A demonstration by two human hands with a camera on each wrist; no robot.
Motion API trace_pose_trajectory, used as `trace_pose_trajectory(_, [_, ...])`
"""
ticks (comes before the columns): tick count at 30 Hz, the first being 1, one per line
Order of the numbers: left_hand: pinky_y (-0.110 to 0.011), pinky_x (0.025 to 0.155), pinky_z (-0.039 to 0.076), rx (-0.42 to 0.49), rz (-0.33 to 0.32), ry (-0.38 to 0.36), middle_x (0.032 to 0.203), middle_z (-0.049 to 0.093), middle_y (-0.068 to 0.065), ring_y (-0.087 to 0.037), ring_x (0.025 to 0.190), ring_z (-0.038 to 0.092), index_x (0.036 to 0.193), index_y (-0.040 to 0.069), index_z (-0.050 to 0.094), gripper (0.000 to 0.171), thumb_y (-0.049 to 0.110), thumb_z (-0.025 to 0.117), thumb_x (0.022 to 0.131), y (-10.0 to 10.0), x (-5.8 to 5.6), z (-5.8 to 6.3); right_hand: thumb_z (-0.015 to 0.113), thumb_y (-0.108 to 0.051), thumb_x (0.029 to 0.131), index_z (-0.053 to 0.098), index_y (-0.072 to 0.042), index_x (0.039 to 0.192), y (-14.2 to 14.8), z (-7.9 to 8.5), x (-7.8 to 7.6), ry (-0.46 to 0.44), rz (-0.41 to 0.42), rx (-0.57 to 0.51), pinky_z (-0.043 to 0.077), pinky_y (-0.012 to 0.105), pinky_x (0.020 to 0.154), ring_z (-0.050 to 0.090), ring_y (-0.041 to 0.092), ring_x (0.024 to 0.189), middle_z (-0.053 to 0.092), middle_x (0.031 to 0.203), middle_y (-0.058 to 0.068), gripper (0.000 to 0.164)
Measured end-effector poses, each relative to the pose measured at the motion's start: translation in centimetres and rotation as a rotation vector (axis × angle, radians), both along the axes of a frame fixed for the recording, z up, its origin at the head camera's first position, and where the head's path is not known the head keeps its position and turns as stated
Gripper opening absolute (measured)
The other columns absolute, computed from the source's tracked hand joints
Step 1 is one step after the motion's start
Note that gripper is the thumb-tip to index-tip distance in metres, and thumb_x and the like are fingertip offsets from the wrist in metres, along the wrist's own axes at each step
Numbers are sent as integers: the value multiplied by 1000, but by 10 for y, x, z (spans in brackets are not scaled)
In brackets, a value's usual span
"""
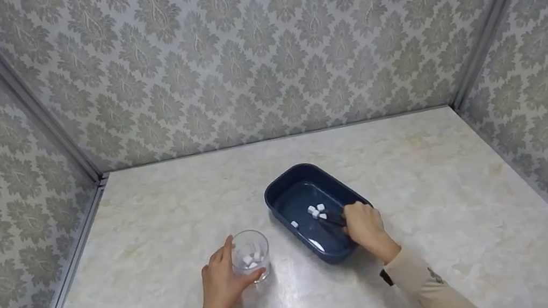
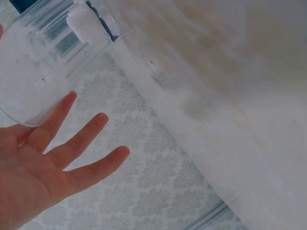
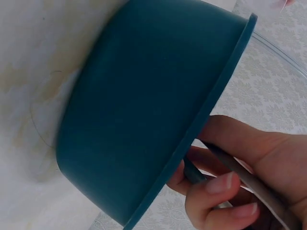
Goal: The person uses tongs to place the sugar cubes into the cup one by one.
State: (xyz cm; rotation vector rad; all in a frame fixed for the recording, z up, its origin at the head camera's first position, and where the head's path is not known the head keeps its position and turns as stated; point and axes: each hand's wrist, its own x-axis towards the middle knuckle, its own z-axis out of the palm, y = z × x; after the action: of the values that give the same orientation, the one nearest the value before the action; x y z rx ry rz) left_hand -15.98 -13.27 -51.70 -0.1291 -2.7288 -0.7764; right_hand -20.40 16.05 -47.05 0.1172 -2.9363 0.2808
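Note:
My left hand point(image 1: 222, 284) holds a clear drinking glass point(image 1: 260, 240) between thumb and index finger. Several small white cubes point(image 1: 249, 260) lie at the bottom of the glass. In the left wrist view the other fingers point(image 2: 79, 143) spread away from its side. To the right stands a deep dark-blue rectangular dish point(image 1: 280, 194). My right hand point(image 1: 367, 224) grips dark tongs point(image 1: 334, 219) over its right rim. Their tips reach a cluster of white cubes point(image 1: 315, 210) inside; another cube point(image 1: 294, 224) lies apart near the left wall. In the right wrist view the dish wall hides those tips.
Everything stands on a pale marbled tabletop point(image 1: 178, 201). Patterned panels point(image 1: 260, 58) close it in at the back and both sides, with grey metal strips point(image 1: 36, 108) at the corners. The glass stands just left of the dish.

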Motion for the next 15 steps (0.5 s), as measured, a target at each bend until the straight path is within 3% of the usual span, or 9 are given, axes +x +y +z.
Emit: trace_pose_trajectory(15, [-54, 80, 41, -10, 5, 12, 113, 61, -10, -34, 105, 55, 131, 6, 43, 97, 55, 76, 54, 1, -1, -1, 74, -14, 69, 68, -4, 75, 5, 1, 3, -12, -6, -12, 49, 43, 55, 64, 33, 68, 68, 78, 15, 12])
